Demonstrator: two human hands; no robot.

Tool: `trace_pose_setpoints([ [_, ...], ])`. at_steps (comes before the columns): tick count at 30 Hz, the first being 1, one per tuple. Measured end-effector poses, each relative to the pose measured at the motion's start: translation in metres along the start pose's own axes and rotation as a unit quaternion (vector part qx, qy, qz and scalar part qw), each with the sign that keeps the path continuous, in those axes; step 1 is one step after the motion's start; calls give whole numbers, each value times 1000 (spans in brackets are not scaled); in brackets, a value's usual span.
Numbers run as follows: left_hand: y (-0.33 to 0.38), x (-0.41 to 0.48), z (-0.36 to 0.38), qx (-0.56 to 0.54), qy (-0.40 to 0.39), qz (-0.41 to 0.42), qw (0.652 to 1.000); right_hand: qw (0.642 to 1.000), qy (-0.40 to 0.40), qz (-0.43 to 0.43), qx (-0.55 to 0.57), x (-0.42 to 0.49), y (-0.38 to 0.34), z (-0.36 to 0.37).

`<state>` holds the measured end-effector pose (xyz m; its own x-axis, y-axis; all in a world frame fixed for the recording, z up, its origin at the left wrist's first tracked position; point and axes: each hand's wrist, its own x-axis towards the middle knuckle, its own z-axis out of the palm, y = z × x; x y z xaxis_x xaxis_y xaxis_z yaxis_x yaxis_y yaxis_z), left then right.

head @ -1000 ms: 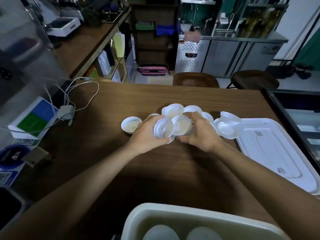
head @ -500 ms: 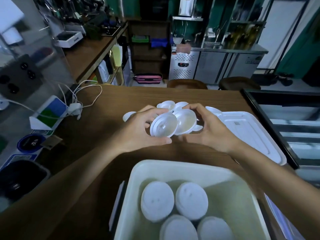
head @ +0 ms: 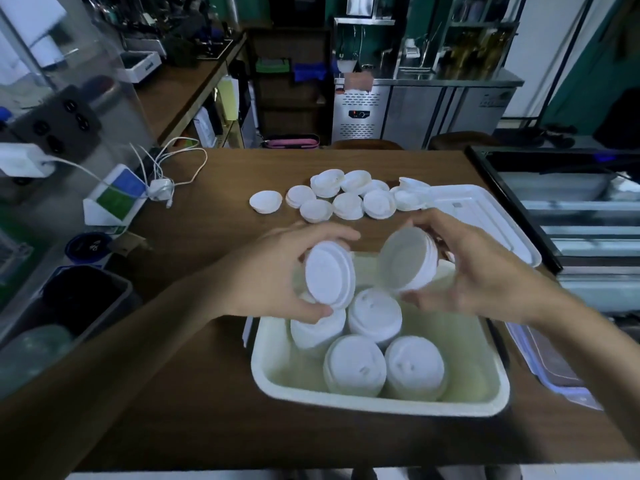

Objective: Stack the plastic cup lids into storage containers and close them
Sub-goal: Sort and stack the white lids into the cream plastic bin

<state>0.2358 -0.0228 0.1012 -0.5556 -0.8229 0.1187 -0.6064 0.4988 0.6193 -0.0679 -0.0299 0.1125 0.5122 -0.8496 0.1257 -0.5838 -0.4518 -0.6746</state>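
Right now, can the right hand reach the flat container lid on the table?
Probably yes: the container lid lies just beyond the right hand, nothing between. But that hand grips a lid stack.

left hand (head: 270, 275), right hand (head: 485, 271) | lifted lid stacks (head: 329, 278) off pile (head: 346, 204) | now apart over container (head: 377, 405)

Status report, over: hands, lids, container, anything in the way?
Left hand grips lid stack, right hand grips second stack, both over open container. Stored stacks inside; loose lids on table. Nothing blocking.
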Motion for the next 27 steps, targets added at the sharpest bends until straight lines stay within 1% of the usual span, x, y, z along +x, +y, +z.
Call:
trace_pose_setpoints([
  [2,9,-5,9,62,-44,6,997,987,-75,15,-141,-17,-11,-8],
  [4,14,-6,17,95,-94,12,991,954,-154,51,-254,-27,-20,-9],
  [7,19,-4,26,120,-166,5,979,909,-226,78,-342,-34,-28,2],
  [8,20,-3,29,130,-187,-1,974,901,-237,81,-354,-36,-28,6],
  [10,23,-1,33,146,-211,-4,966,897,-243,81,-359,-38,-27,11],
  [15,29,5,34,138,-211,-19,968,898,-252,86,-350,-39,-31,13],
  [19,34,6,38,162,-214,-41,962,869,-270,95,-404,-37,-31,19],
  [23,38,11,43,206,-219,-7,954,858,-285,92,-418,-35,-28,25],
  [27,37,16,54,199,-221,20,954,868,-298,94,-386,-36,-17,33],
])
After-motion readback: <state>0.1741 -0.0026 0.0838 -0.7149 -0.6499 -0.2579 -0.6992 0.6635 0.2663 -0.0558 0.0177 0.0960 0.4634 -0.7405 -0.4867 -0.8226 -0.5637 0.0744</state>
